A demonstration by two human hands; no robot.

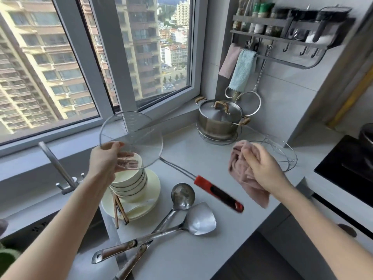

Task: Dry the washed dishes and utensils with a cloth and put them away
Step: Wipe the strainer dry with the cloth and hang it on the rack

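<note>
The mesh skimmer [131,140] is held in the air above the countertop's [201,249] left part, over the stack of bowls [129,184]. Its long axis runs on a slant: the round mesh disc is at the upper left, and the red-and-black handle [219,194] points down and to the right, toward the counter's front edge. The disc is tipped up so its face is toward the camera, fine wire in a thin metal rim. The handle is blurred.

The left hand [105,158] pinches the disc's lower left rim, thumb on the near face and fingers behind (they show through the mesh). The right hand [260,168] grips a bunched pink cloth [240,168], apart from the skimmer, above the counter's right part.

The bowls stand on pale plates [149,201] by the counter's left edge, with chopsticks [119,211] leaning against them. A ladle [182,196] and a spatula [199,218] lie crossed near the front edge, under the skimmer's handle. A lidded pot [220,120] sits on a wire stand in the back corner. A wire rack [286,156] stands behind the right hand. Two cloths [242,71] and a strainer [249,103] hang from the wall rack [282,37].
</note>
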